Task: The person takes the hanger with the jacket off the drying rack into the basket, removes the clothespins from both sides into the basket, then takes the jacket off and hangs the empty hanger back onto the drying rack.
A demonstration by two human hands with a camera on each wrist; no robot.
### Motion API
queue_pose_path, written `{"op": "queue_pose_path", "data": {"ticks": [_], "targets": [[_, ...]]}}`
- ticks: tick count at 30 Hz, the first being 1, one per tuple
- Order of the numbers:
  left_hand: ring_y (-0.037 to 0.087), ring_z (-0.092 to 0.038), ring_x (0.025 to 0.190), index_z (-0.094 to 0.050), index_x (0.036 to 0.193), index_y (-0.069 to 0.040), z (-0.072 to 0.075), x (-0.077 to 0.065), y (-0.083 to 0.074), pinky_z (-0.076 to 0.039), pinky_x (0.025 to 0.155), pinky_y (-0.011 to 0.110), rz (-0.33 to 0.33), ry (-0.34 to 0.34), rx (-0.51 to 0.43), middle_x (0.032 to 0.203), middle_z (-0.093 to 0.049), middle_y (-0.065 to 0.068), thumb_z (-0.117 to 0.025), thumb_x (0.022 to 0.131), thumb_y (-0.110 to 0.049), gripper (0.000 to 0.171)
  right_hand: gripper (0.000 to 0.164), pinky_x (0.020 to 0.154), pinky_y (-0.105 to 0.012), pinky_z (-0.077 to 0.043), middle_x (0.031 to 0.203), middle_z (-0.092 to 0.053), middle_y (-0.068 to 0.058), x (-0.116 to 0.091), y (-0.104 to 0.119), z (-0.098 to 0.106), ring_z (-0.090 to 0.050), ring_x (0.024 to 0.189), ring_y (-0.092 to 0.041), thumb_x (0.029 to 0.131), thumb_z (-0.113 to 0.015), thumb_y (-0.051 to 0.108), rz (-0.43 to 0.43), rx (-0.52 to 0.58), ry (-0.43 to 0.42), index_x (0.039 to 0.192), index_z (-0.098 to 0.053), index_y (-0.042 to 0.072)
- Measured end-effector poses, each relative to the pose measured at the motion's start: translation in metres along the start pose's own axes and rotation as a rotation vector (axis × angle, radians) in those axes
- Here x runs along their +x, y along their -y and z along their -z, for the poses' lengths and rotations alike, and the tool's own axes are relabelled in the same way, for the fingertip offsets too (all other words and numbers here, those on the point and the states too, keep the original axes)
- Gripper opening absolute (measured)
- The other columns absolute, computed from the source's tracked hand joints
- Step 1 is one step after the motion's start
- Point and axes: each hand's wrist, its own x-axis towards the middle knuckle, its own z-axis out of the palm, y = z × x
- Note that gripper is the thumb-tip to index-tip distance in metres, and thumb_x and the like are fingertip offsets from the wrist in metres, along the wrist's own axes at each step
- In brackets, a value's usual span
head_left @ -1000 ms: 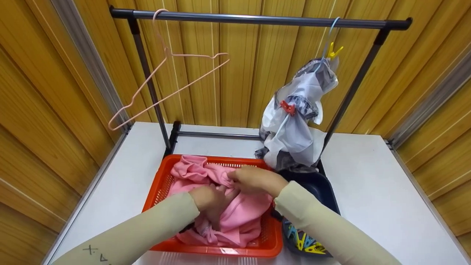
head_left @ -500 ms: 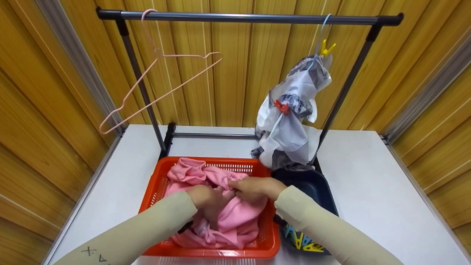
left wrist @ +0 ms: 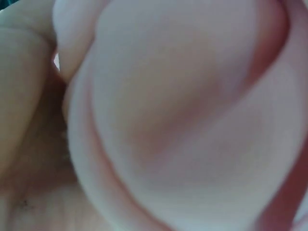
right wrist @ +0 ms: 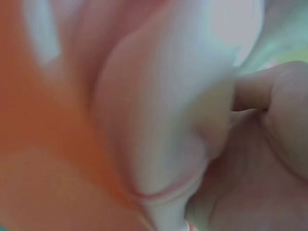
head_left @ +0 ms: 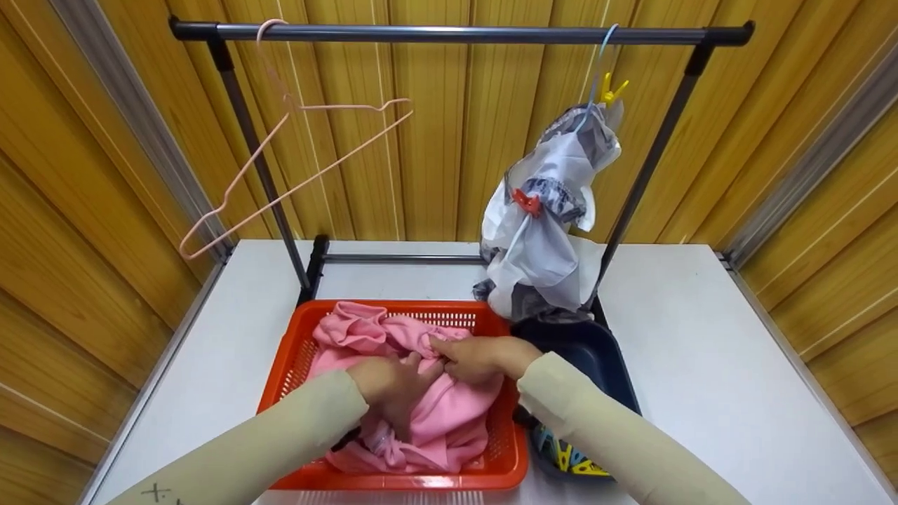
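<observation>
A crumpled pink garment [head_left: 449, 421] fills most of the orange-red plastic basket [head_left: 393, 482] in the head view. My left hand [head_left: 393, 389] is in the folds near the middle, gripping the cloth. Close beside it, my right hand [head_left: 480, 358] pinches a bunched fold with thumb and fingers. In the right wrist view, curled fingers [right wrist: 284, 96] hold a thick pink roll of cloth [right wrist: 149, 110]. The left wrist view is mostly blurred pink fabric [left wrist: 183, 120], with part of the hand [left wrist: 24, 86] at its left. Some fingertips are hidden in the folds.
Behind the basket stands a dark clothes rack [head_left: 449, 33]. On it hang a bare pink hanger [head_left: 302, 175] and a grey-white garment [head_left: 540, 238] with red [head_left: 526, 202] and yellow [head_left: 612, 90] clips. A dark bin [head_left: 617, 379] with several clothespins [head_left: 572, 459] adjoins the basket's right side.
The head view has turned slightly, so the rack and basket sit further left in it. Both hands stay on the pink garment, with little movement relative to the basket.
</observation>
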Motion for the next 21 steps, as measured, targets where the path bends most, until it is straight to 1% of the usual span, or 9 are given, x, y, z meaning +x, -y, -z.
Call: {"op": "queue_pose_path", "data": {"ticks": [1,3,6,8,10,13,15,17,21], "targets": [[0.037,-0.057,0.108,-0.008,0.154,-0.039,-0.001,-0.001,0.000,-0.056,0.070,0.043,0.002,-0.005,0.003,0.158,-0.025,0.014,-0.083,0.064,-0.053,0.118,0.058,0.113,-0.036,-0.034,0.157,-0.032,-0.008,-0.003,0.000,0.000,-0.040,0.137,-0.022,0.101,-0.041,0.021,0.004,0.007,-0.019,0.155,-0.019,0.022],[0.034,-0.059,0.101,-0.007,0.155,-0.036,-0.002,-0.003,-0.001,-0.057,0.072,0.043,-0.014,-0.032,0.037,0.157,-0.025,0.015,-0.082,0.064,-0.054,0.119,0.058,0.115,-0.039,-0.032,0.154,-0.038,-0.010,-0.009,0.001,0.001,-0.041,0.138,-0.025,0.101,-0.042,0.023,0.020,0.000,-0.063,0.155,-0.020,0.025],[0.033,-0.061,0.097,-0.005,0.155,-0.033,-0.001,-0.005,-0.002,-0.056,0.080,0.044,-0.028,-0.072,0.050,0.157,-0.025,0.018,-0.082,0.064,-0.056,0.121,0.059,0.114,-0.042,-0.034,0.151,-0.042,-0.012,-0.022,0.002,0.004,-0.045,0.135,-0.026,0.102,-0.042,0.023,0.046,-0.015,-0.112,0.155,-0.018,0.028],[0.034,-0.061,0.105,-0.005,0.155,-0.033,0.001,-0.008,-0.002,-0.055,0.084,0.046,-0.032,-0.092,0.032,0.157,-0.025,0.018,-0.082,0.064,-0.056,0.122,0.058,0.112,-0.042,-0.037,0.148,-0.045,-0.014,-0.030,0.002,0.007,-0.050,0.129,-0.026,0.102,-0.041,0.024,0.060,-0.024,-0.136,0.155,-0.018,0.031],[0.037,-0.059,0.113,-0.006,0.155,-0.034,0.003,-0.012,-0.002,-0.055,0.084,0.048,-0.029,-0.108,-0.006,0.156,-0.027,0.018,-0.083,0.063,-0.057,0.122,0.056,0.110,-0.043,-0.038,0.146,-0.047,-0.015,-0.038,0.001,0.010,-0.052,0.126,-0.026,0.103,-0.039,0.025,0.072,-0.030,-0.163,0.154,-0.018,0.033],[0.039,-0.056,0.119,-0.010,0.155,-0.034,0.008,-0.020,-0.001,-0.056,0.080,0.047,-0.032,-0.125,-0.048,0.157,-0.026,0.018,-0.083,0.062,-0.057,0.121,0.053,0.110,-0.044,-0.038,0.145,-0.048,-0.015,-0.046,0.001,0.010,-0.051,0.128,-0.027,0.104,-0.038,0.029,0.104,-0.019,-0.220,0.154,-0.022,0.031],[0.039,-0.055,0.122,-0.013,0.155,-0.032,0.013,-0.027,-0.001,-0.056,0.083,0.047,-0.045,-0.134,-0.054,0.158,-0.025,0.017,-0.083,0.063,-0.058,0.118,0.052,0.111,-0.044,-0.038,0.146,-0.048,-0.013,-0.051,0.000,0.010,-0.049,0.132,-0.027,0.103,-0.039,0.030,0.133,-0.014,-0.266,0.154,-0.024,0.028],[0.038,-0.052,0.126,-0.018,0.154,-0.033,0.017,-0.033,0.000,-0.054,0.088,0.048,-0.059,-0.143,-0.080,0.159,-0.025,0.016,-0.082,0.065,-0.057,0.113,0.053,0.111,-0.044,-0.037,0.147,-0.047,-0.010,-0.055,-0.002,0.008,-0.048,0.134,-0.026,0.103,-0.041,0.031,0.160,-0.004,-0.315,0.153,-0.027,0.024],[0.035,-0.050,0.130,-0.028,0.151,-0.034,0.027,-0.044,0.003,-0.048,0.098,0.051,-0.102,-0.187,-0.107,0.156,-0.033,0.012,-0.078,0.073,-0.053,0.095,0.052,0.111,-0.044,-0.038,0.148,-0.047,-0.007,-0.065,-0.005,0.006,-0.049,0.133,-0.025,0.102,-0.046,0.027,0.188,0.019,-0.413,0.151,-0.033,0.020]]}}
